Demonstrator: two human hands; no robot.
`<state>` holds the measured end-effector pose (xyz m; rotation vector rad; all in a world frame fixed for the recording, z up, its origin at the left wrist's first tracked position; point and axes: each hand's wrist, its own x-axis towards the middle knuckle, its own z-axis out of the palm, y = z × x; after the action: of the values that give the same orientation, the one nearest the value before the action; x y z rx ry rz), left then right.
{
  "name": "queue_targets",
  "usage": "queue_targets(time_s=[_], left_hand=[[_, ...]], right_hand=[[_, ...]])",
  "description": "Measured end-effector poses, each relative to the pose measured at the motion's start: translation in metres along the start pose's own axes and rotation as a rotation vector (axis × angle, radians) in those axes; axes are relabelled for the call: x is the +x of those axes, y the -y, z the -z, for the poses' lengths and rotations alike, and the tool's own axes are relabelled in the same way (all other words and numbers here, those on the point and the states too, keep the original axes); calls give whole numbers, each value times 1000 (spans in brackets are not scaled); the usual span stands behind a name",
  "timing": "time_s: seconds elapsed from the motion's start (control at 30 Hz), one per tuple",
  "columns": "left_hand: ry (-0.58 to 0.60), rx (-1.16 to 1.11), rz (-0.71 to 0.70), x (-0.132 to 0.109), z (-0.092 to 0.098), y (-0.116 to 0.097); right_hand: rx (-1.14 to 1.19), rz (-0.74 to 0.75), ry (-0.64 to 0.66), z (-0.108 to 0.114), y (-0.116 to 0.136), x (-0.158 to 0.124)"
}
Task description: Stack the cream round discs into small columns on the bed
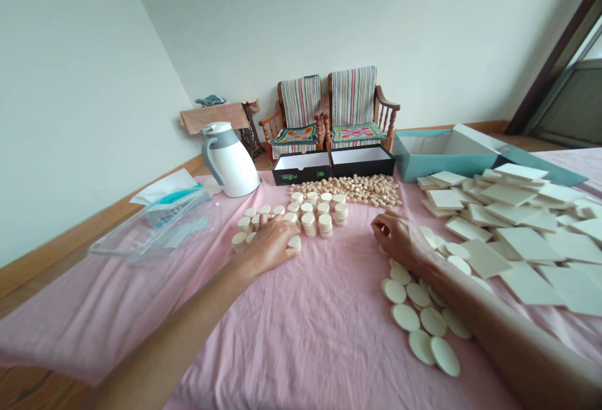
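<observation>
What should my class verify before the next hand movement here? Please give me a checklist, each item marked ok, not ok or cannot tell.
1. Left grip at the disc stacks: ok.
2. Right grip holding a disc: cannot tell; the curled fingers hide it.
3. Visible disc stacks upright: ok.
4. Loose discs sorted into stacks: not ok; they lie spread and overlapping.
5. Square tiles squared up: not ok; they lie heaped.
6. Jug standing upright: ok.
</observation>
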<state>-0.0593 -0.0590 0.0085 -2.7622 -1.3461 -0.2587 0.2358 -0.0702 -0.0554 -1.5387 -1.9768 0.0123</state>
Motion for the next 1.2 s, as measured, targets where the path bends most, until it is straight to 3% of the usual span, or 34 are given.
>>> queue_targets(time_s=[0.43,0.53,0.67,0.8,0.93,1.07,1.2], left_hand=[[36,9,8,2,-1,0],[-1,40,9,1,2,-5],[-64,-85,-82,-2,8,-37],[82,-415,-361,0,7,-87],[90,-445,-470,8,-7,-123],[72,-472,-466,16,-22,-134],[32,-489,-400,14,-25,-130]], right_hand=[[9,-3,6,4,3,0],[16,-8,-15,8,5,1],[9,-39,-97,13,0,4],[-3,-54,-123,15,-6,5],[-3,-51,-132,16,-5,4],[-7,-45,-148,17,-3,3],[-2,-40,-142,16,-4,3]])
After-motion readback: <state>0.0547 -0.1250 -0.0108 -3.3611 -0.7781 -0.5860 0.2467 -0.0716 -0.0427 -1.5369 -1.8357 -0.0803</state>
